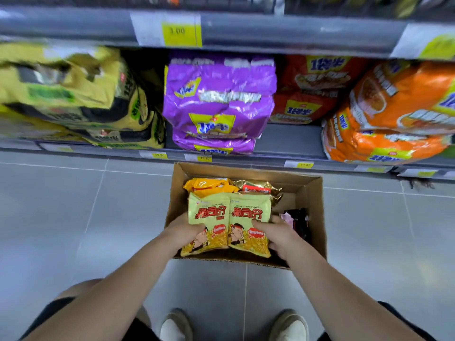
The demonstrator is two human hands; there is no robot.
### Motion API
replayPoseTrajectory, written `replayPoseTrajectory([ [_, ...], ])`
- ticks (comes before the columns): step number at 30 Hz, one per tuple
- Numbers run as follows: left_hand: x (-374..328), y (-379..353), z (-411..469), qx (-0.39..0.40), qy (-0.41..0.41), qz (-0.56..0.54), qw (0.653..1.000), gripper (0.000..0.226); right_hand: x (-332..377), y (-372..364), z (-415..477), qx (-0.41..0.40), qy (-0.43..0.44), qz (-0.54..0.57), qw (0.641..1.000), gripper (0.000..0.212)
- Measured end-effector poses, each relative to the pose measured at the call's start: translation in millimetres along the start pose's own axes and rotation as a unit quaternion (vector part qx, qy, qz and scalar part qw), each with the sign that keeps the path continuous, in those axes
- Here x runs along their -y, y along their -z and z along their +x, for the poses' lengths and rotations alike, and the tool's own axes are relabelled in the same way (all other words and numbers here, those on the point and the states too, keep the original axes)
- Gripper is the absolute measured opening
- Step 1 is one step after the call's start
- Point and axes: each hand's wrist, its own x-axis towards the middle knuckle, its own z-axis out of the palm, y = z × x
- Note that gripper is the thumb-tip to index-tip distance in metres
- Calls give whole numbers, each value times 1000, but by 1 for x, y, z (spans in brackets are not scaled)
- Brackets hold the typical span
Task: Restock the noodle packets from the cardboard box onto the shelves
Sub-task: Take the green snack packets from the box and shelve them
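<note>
- Head view looked down on two light shoes (175, 326) on the grey tiled floor (61, 217), nearest of all, with dark shorts at both lower corners.
- Both bare forearms reached forward from there to the cardboard box (317, 217), which stood open on the floor just in front of the lowest shelf.
- Left hand (186, 232) gripped the left green packet (208, 222) at its lower left part; the thumb lay across the front and the fingers were curled behind it, hidden, so the hand was closed on the packet.
- Right hand (279, 236) gripped the right green packet (250, 223) at its lower right part in the same way, thumb on the front, fingers wrapped around the edge and back.
- Both packets were held upright and side by side, their inner edges touching, over the near part of the box.
- Further inside the box lay a yellow packet (206, 184) and a gold packet (258, 187) against the far wall, and a dark packet (298, 217) by the right wall.
- Beyond the box, the bottom shelf (290, 141) carried large bags: yellow bags (73, 94) on the left, blurred; purple bags (219, 102) in the middle; red bags (312, 89) set further back; orange bags (398, 114) on the right.
- Price labels (205, 158) lined the shelf edge, and a larger yellow tag (179, 30) sat on the shelf rail above.
</note>
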Motion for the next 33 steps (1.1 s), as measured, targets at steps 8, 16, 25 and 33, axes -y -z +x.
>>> replayPoseTrajectory([
  [8, -111, 122, -196, -13, -51, -109, 993, 32, 110, 29, -220, 32, 131, 60, 989, 47],
  [16, -250, 267, -452, 1, -203, -74, 976, 46, 269, 55, -509, 55, 322, 37, 945, 30],
  [25, -354, 384, -691, -111, -404, -84, 904, 57, 378, 73, -790, 35, 529, -9, 848, 46],
  [33, -373, 422, -818, -175, -520, -52, 834, 25, 408, 62, -919, 15, 651, -25, 758, 31],
])
